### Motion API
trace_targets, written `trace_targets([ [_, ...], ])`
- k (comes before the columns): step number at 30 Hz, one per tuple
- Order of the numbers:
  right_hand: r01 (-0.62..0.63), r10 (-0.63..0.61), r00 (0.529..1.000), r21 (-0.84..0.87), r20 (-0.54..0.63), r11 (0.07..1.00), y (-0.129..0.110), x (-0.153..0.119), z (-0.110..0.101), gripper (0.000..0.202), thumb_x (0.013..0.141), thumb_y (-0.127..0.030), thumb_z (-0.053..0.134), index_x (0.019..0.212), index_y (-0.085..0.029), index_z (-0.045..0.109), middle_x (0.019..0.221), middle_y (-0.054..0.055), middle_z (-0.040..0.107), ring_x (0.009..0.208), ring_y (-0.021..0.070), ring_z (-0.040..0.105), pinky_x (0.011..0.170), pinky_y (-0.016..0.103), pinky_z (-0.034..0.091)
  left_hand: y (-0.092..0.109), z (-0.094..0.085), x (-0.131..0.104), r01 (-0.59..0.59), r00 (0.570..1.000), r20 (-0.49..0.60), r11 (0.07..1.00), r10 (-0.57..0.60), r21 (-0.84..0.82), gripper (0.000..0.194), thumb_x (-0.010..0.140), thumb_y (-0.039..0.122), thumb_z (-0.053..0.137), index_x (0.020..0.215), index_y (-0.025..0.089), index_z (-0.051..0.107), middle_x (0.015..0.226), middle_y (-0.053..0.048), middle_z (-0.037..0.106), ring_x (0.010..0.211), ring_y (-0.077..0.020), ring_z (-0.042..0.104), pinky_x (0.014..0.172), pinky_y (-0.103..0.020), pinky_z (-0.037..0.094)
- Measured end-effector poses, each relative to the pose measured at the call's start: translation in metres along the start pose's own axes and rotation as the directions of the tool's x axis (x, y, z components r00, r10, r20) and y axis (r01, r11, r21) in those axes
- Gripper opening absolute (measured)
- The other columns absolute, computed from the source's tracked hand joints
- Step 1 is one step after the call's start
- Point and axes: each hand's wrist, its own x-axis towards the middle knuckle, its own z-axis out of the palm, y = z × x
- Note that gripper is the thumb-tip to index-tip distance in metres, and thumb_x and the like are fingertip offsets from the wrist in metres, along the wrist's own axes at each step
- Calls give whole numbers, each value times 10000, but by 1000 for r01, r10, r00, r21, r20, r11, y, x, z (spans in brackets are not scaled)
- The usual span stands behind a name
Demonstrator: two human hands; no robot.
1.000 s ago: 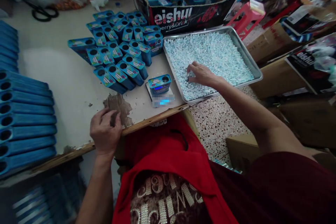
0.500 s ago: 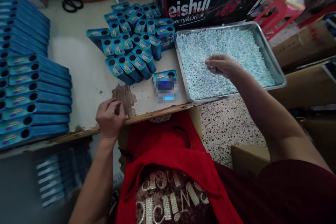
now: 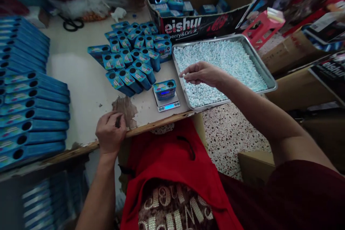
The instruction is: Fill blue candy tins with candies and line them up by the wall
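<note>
My right hand is over the left part of a metal tray full of small pale blue and white candies. Its thumb and fingers pinch at least one white candy. To its left, a blue tin with a dark round hole on top rests on a small digital scale with a lit blue display. Curled into a loose fist, my left hand leans on the table's front edge beside a worn brown patch; nothing shows in it.
Several blue tins stand grouped behind the scale, and many more are stacked at the left. A cardboard box holding blue tins sits at the back. Black scissors lie at the far left; a red stool stands beyond the tray.
My right hand has moved left from the middle of the tray toward its left rim, fingers pinched. My left hand stays at the table edge. The camera view has shifted slightly.
</note>
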Motion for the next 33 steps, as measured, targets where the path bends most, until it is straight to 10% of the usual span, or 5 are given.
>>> trace_targets([
  [9,117,-116,993,-229,18,966,-15,12,40,105,941,-214,967,1028,-177,923,696,-36,627,638,110,431,598,305,300,47,5,26,-72,996,-58,991,66,-111,262,1182,413,702,1298,236,858,1302,-163,894,1229,-351,841,1191,-548,665],
  [15,162,-267,912,-325,-311,932,15,4,-11,217,1008,-282,818,1157,-194,948,837,49,784,744,183,640,723,335,515,168,27,104,-374,913,141,923,384,-90,557,1184,307,762,1715,149,699,1660,-246,763,1559,-379,724,1344,-537,602],
  [20,72,-346,916,-764,-204,641,52,9,-47,251,919,-290,916,1154,-251,991,1368,175,921,1290,424,850,1202,617,629,212,14,137,-501,782,443,865,439,28,465,1197,123,666,1652,174,747,1375,-164,855,1278,-321,841,1025,-404,701],
  [28,589,-614,718,-756,328,285,-22,63,80,477,1068,-360,760,1505,-205,871,1457,180,839,1349,405,745,1249,610,569,36,-138,249,-249,968,87,945,235,211,828,1113,464,937,1834,267,581,1710,-111,730,1587,-352,675,1372,-526,561],
  [33,562,-294,778,-824,555,-69,-70,108,172,781,998,-301,860,1749,-152,706,1960,254,435,1676,507,457,1308,637,478,-112,-141,351,-37,996,87,960,14,276,784,1065,618,921,1644,148,678,1685,-48,739,1431,-192,607,1422,-407,476],
])
